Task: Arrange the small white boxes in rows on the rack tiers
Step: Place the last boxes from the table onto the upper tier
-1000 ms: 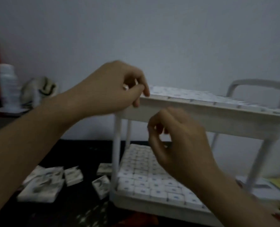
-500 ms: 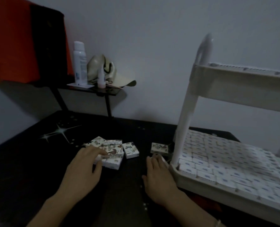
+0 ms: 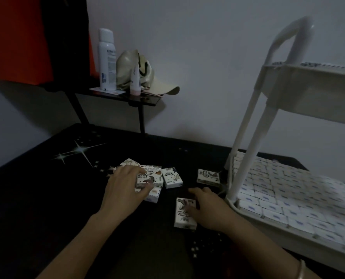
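Pile box [image 3: 149, 177] sits gripped under left hand [image 3: 125, 191]; nearer box [image 3: 183, 215] lies gripped under right hand [image 3: 210, 211].

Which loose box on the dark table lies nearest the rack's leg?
The lone box beside the rack leg, touched by neither hand; the rest lie farther left, near the left hand or under the right hand.

The white rack [image 3: 246, 154] at the right edge of the table [image 3: 46, 198] runs out of frame, the load on its upper tier [image 3: 312, 91] seen only edge-on. The left hand [image 3: 123, 190] covers part of the box pile [image 3: 150, 177]; the right hand [image 3: 209, 210] hides the right edge of a lone box [image 3: 181, 216], grip unclear. Box print is too small to read
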Tool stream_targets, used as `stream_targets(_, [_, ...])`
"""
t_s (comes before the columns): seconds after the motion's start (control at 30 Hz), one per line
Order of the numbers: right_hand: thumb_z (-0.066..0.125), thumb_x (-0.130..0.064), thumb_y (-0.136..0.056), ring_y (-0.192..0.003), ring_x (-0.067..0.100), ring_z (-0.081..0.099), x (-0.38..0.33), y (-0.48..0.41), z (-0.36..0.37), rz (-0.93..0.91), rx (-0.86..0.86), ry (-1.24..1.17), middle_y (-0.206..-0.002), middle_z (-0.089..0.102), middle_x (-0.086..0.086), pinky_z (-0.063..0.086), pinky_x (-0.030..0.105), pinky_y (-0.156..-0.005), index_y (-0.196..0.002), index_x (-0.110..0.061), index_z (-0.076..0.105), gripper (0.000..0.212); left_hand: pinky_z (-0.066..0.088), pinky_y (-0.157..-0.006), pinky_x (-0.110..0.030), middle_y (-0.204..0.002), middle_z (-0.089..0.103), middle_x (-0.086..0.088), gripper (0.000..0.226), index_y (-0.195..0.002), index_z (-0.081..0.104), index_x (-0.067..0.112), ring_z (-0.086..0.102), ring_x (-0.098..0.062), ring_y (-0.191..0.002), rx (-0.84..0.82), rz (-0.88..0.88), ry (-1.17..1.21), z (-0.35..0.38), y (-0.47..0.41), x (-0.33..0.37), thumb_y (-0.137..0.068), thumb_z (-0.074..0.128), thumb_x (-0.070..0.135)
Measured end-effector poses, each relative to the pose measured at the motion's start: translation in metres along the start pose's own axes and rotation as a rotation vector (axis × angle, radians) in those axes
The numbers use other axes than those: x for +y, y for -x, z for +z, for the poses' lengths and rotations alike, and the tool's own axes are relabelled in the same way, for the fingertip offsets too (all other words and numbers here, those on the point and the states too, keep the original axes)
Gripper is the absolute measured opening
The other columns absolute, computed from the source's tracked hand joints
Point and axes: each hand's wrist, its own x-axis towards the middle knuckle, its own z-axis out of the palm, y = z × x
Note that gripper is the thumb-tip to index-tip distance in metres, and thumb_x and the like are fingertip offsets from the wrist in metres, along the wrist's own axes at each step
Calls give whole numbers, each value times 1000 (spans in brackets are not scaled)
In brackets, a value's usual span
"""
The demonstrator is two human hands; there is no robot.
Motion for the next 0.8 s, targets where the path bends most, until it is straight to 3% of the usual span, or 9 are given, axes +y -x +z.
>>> stream_targets(0.13, [54, -42, -95, -114, 11, 51, 2, 4, -3, -60, -43, -90, -130, 44, -2, 44, 26, -98, -134, -29, 49, 42, 39, -90, -30, -116, 53, 6, 61, -127, 58, 24, 43, -13, -112, 4, 29, -84, -2, 0, -2, -76, 71, 56])
stream_targets(0.3, [64, -35, -90, -95, 0, 61, 9, 11, -5, -75, -27, -358, -109, 61, -12, 54, 21, -83, -116, -28, 53, 29, 36, -83, -25, -113, 48, 10, 63, -125, 59, 27, 39, -8, -108, 26, 59, -47, -13, 8, 4, -70, 78, 52])
stream_targets(0.4, [67, -25, -88, -89, 6, 68, 10, 21, -8, -92, -33, -568, -105, 66, -5, 59, 28, -74, -111, -24, 50, 28, 39, -85, -23, -120, 49, 11, 57, -125, 55, 29, 44, -7, -112, 17, 72, 53, -19, 16, 11, -75, 78, 42])
stream_targets(0.47, [68, -17, -87, -90, 11, 70, 11, 29, -11, -113, -53, -680, -106, 64, 0, 60, 31, -73, -117, -25, 49, 36, 44, -81, -17, -120, 52, 14, 52, -124, 54, 32, 52, -1, -105, -15, 76, 179, -24, 20, 17, -77, 78, 36])
stream_targets(0.53, [68, -11, -87, -91, 12, 70, 14, 40, -17, -134, -108, -710, -109, 61, 1, 59, 27, -74, -127, -35, 45, 52, 50, -78, -16, -121, 54, 15, 52, -122, 52, 38, 57, -1, -103, -87, 69, 326, -29, 24, 25, -77, 79, 29])
stream_targets(0.6, [66, -7, -87, -86, 7, 70, 18, 54, -25, -154, -143, -695, -108, 60, -1, 56, 20, -70, -130, -43, 45, 59, 55, -82, -23, -123, 56, 14, 55, -119, 51, 44, 61, -4, -102, -168, 68, 432, -34, 29, 35, -77, 80, 24])
stream_targets(0.67, [65, -6, -88, -81, 5, 69, 23, 66, -32, -181, -115, -655, -104, 65, 0, 55, 19, -67, -123, -41, 53, 51, 55, -83, -26, -123, 57, 13, 53, -113, 54, 46, 64, -6, -101, -228, 77, 540, -40, 32, 49, -78, 78, 15])
stream_targets(0.8, [71, -12, -84, -91, 3, 68, 39, 93, -50, -169, 2, -599, -104, 67, -6, 59, 28, -77, -103, -26, 61, 26, 56, -88, -29, -123, 56, 10, 41, -99, 62, 40, 63, -8, -110, -307, 142, 699, -58, 36, 83, -80, 74, 6])
